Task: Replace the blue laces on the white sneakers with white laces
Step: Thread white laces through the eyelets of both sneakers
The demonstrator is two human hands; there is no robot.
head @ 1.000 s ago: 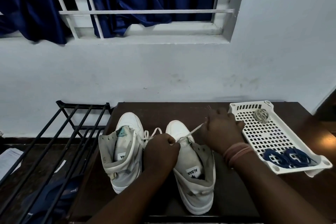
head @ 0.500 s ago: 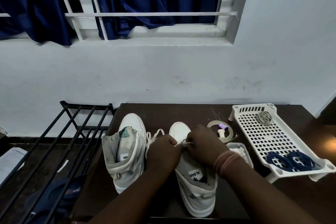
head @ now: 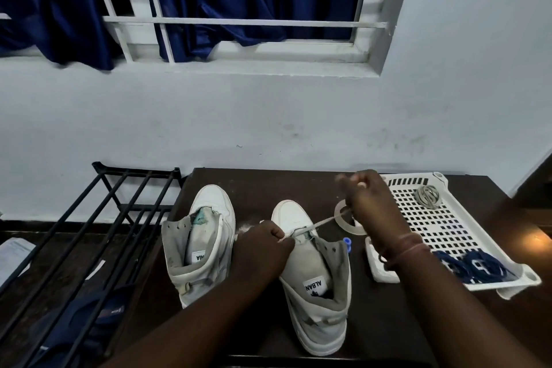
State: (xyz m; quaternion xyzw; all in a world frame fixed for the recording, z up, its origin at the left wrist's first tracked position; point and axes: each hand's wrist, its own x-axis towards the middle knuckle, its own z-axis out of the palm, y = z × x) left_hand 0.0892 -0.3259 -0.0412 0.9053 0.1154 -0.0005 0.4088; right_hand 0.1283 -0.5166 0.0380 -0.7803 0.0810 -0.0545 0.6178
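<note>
At the middle of the dark tabletop (head: 388, 323) stand two white sneakers (head: 310, 272), toes to the wall. The left hand (head: 263, 248) pinches the white lace (head: 316, 225) at the right shoe's lower eyelets; the right hand (head: 370, 203) grips the same lace, drawing it taut toward the upper right. The blue laces (head: 475, 267) lie coiled in the white perforated tray (head: 448, 227) at the right. Lacing looks barely begun; next, I reckon, the free end needs feeding through the opposite eyelet.
</note>
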